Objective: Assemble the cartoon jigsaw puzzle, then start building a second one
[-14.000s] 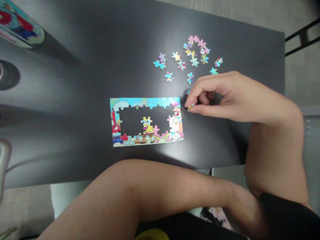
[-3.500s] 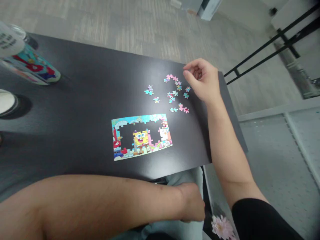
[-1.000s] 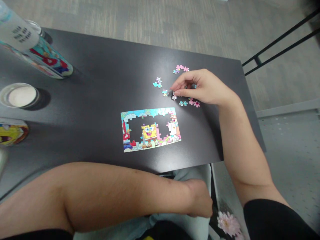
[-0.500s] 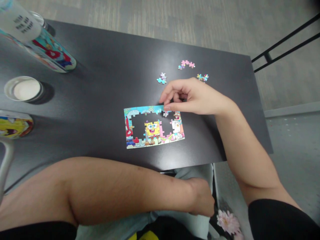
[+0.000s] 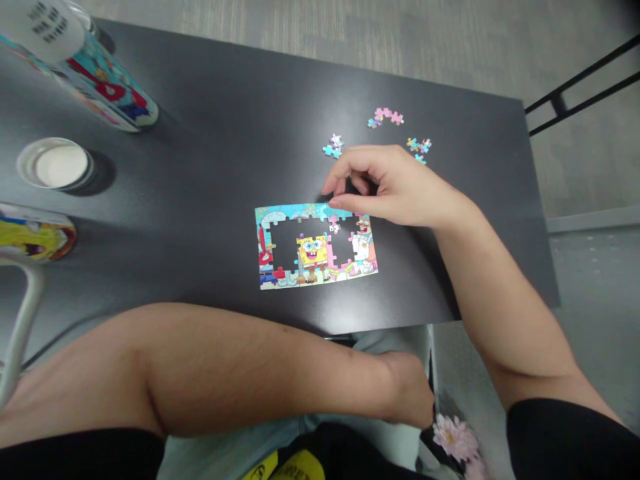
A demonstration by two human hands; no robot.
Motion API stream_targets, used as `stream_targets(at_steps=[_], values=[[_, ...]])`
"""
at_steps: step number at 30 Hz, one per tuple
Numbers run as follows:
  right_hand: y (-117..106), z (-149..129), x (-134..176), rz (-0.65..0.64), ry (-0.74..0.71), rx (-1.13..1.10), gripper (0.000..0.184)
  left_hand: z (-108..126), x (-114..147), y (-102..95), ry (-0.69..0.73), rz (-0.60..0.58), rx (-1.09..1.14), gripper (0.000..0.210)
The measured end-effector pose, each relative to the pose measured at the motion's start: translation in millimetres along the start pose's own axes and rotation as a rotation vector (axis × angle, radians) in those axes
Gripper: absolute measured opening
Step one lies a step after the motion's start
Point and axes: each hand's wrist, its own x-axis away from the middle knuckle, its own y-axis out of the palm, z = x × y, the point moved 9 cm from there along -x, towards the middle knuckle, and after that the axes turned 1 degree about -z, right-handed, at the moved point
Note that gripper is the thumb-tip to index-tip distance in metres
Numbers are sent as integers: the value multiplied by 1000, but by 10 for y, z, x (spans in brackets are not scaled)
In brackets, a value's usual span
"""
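A partly assembled jigsaw puzzle (image 5: 313,255) lies on the dark table, its cartoon border framing bare gaps around a yellow square character. A small pink puzzle piece with eyes (image 5: 334,225) sits at the top border, right of the middle. Just above that border is my right hand (image 5: 375,183), thumb and index finger apart with nothing visible between them. My left hand (image 5: 407,393) rests over my lap below the table edge, its fingers hidden from view. Loose puzzle pieces (image 5: 332,147) lie just beyond my right fingertips.
Pink pieces (image 5: 387,115) and more colourful pieces (image 5: 419,145) lie farther back. At the left stand a cartoon-printed tube (image 5: 113,87), a round metal-rimmed lid (image 5: 60,165) and another yellow printed container (image 5: 37,233). A white curved bar (image 5: 25,313) rises at the left edge.
My right fingers have lifted slightly away from the pink piece, which now shows more fully at the top border. The whole view has shifted a little; my left hand stays put.
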Motion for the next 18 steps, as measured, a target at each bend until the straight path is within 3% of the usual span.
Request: stream_targets(at_steps=[9,18], values=[[45,-10,7,-14,-118,77,16,23,-3,6,-1,-12,-32,26],[52,35,-25,-68,-2,119,22,41,-145,177,-17,68,-84,29]])
